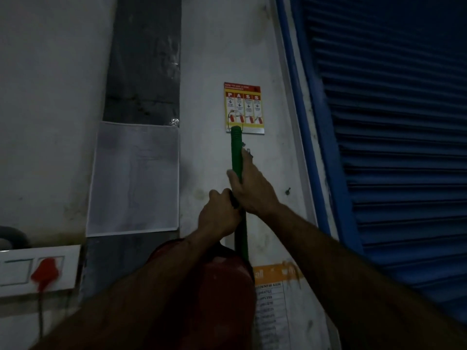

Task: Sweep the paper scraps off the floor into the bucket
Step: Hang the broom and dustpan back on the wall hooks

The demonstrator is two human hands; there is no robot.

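Two hands — left hand (pixel 219 213), right hand (pixel 254 189) — one green handle (pixel 237 147)

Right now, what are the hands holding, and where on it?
Both grip a green handle, probably a broom's: the right hand on its upper part, below the top end, the left hand just beneath.
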